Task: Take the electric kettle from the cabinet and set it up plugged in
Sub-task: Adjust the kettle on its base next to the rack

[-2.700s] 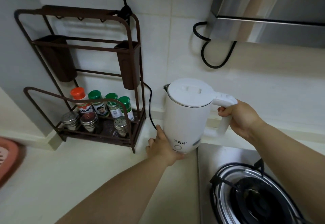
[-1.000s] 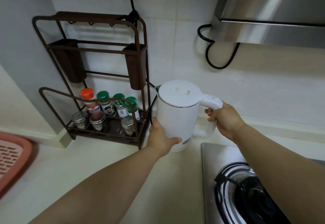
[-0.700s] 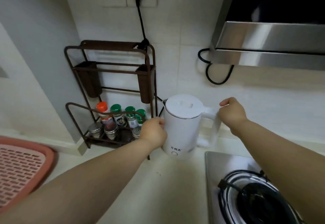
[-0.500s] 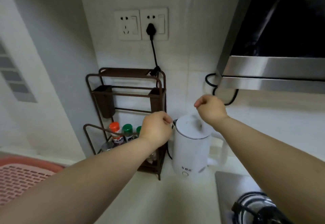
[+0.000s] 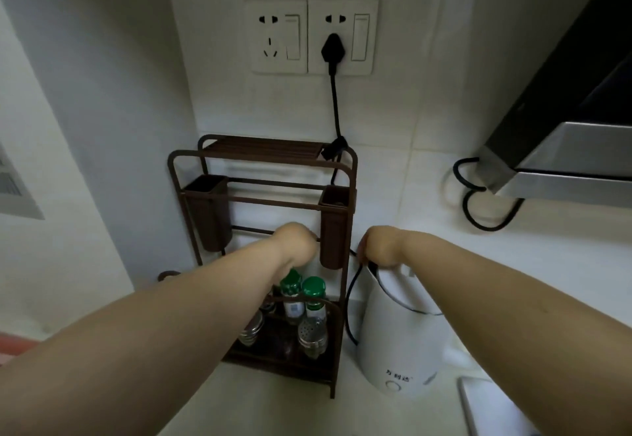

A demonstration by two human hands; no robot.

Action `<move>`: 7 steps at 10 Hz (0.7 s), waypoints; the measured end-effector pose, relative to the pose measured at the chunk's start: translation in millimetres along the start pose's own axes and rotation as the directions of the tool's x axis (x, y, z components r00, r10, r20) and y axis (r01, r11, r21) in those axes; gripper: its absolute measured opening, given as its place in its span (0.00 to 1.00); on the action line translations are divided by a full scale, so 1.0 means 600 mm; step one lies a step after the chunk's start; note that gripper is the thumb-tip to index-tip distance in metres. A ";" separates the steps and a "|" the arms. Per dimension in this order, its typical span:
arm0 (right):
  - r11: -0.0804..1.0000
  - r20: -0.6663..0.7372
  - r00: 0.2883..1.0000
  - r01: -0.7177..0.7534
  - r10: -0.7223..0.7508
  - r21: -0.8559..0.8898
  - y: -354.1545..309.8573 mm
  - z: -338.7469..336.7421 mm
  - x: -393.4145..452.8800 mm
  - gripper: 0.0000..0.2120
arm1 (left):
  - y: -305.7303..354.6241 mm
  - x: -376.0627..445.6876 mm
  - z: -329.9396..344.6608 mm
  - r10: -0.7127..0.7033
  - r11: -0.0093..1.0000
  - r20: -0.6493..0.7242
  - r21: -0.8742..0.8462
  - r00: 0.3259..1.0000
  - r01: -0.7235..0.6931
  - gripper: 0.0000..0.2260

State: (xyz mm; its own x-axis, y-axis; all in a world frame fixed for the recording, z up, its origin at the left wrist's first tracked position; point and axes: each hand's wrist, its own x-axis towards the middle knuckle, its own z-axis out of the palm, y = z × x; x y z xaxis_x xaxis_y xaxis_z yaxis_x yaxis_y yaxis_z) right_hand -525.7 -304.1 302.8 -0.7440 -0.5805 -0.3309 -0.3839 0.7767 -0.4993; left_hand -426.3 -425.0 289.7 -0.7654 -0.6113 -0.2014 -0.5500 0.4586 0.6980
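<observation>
Head view: both hands' grips cannot be told; the right hand (image 5: 378, 246) reaches the black cord (image 5: 349, 312) beside the white kettle (image 5: 398, 340), left hand (image 5: 297, 242) at the rack (image 5: 343, 299). A tug could loosen the plug (image 5: 332, 48).

brown rack (image 5: 263, 158) 9 o'clock, on counter | green-capped jars (image 5: 302, 293) + shakers (image 5: 312, 336) on bottom shelf | range hood (image 5: 561, 148) 2 o'clock | looped black cable (image 5: 485, 216) below hood

1. a home kitchen, by the look of it.
2. a brown spice rack (image 5: 263, 216) with green-capped jars (image 5: 302, 295) stands at centre frame.
3. a steel range hood (image 5: 561, 162) fills the upper right.
4. tiled wall with sockets (image 5: 311, 37) at top centre.
</observation>
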 end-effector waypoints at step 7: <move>0.964 -0.113 0.981 0.180 -0.160 0.194 0.008 -0.027 0.009 0.13 | 0.008 -0.019 0.006 0.032 0.999 -0.045 -0.037 0.998 -0.034 0.14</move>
State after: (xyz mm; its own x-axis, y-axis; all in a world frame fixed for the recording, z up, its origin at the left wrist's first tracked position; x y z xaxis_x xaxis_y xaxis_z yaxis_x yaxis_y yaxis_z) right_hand -540.5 -299.7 311.2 -0.7300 -0.6658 -0.1541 -0.3978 0.5973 -0.6964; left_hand -421.6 -413.7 292.6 -0.7668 -0.6247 -0.1478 -0.5112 0.4549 0.7292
